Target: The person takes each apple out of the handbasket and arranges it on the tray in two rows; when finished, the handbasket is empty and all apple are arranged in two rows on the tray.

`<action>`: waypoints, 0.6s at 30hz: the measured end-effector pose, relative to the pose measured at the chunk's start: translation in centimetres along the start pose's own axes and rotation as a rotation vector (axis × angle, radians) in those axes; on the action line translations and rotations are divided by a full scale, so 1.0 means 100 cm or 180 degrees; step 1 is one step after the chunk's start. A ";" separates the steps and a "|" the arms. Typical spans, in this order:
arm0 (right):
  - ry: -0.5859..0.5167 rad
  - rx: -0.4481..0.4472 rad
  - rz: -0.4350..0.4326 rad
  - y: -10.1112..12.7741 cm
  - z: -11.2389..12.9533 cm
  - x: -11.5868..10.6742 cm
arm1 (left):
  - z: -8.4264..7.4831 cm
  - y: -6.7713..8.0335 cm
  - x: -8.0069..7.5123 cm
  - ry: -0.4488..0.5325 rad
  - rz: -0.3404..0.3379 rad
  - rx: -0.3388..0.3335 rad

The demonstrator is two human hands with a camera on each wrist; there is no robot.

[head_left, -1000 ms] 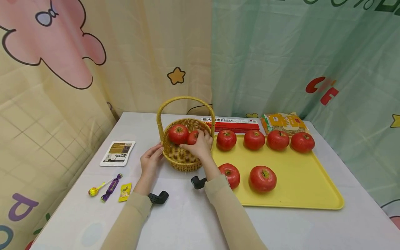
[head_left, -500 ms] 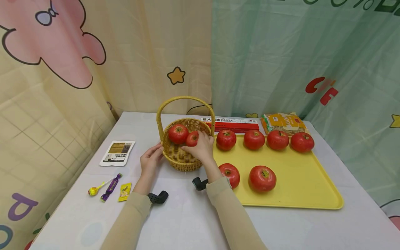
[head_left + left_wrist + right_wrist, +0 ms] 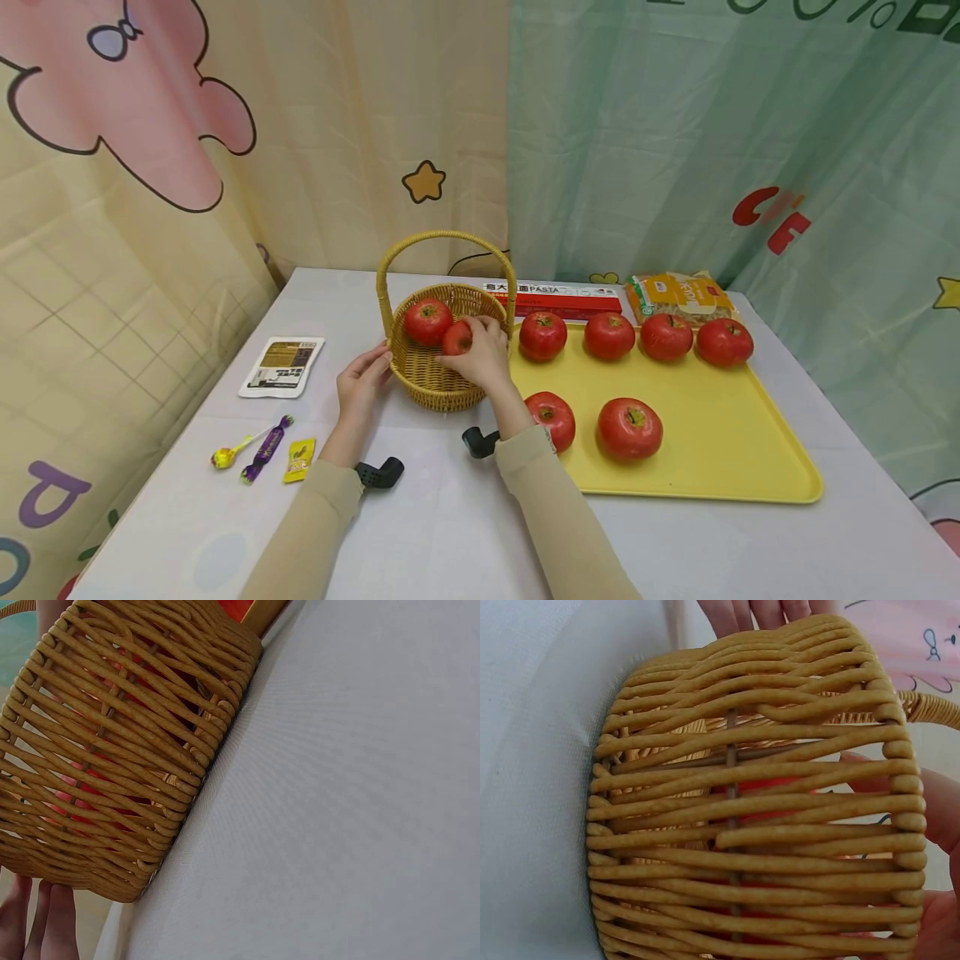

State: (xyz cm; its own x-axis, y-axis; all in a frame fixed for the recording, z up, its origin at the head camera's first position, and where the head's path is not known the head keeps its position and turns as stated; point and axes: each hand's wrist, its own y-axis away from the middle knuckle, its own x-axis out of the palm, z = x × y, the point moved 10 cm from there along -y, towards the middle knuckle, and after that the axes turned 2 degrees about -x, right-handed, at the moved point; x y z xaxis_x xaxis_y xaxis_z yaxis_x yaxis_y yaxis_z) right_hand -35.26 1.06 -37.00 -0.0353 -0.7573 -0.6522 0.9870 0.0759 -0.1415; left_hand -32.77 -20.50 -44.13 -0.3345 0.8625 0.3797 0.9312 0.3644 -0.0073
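Observation:
A woven basket (image 3: 442,392) with a tall arched handle stands on the table. Inside it, one red apple (image 3: 428,322) lies toward the back left. My right hand (image 3: 483,358) reaches in over the rim and grips a second apple (image 3: 457,338), whose right side the fingers cover. The left hand (image 3: 362,387) rests its fingers against the outer left wall, near the foot of the handle. In the left wrist view, fingers (image 3: 60,922) touch the wicker wall (image 3: 112,750), and red shows through its gaps. Part of the right hand (image 3: 937,817) appears beyond the basket in the right wrist view.
Right of the basket, a yellow tray (image 3: 720,442) bears several apples. Behind it lie a red pasta box (image 3: 558,302) and an orange-yellow bag (image 3: 682,296). At left are a white packet (image 3: 282,367), a lollipop (image 3: 225,458), a purple candy (image 3: 267,450) and a yellow candy (image 3: 300,461).
My right hand and the apple in it have shifted slightly toward the front of the basket, the apple also a little left. The left hand and basket have stayed in place.

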 end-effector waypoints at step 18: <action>0.0060 -0.0253 0.0530 -0.003 0.001 0.017 | 0.001 -0.001 -0.001 0.0018 0.0028 0.0010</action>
State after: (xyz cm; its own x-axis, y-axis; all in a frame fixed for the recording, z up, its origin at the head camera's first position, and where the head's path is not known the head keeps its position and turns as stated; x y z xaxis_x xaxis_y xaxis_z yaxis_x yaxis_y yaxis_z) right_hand -35.58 -0.32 -37.99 0.1238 -0.7177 -0.6852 0.9640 0.2507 -0.0883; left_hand -32.88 -20.57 -44.30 -0.3254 0.8637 0.3849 0.9337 0.3578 -0.0135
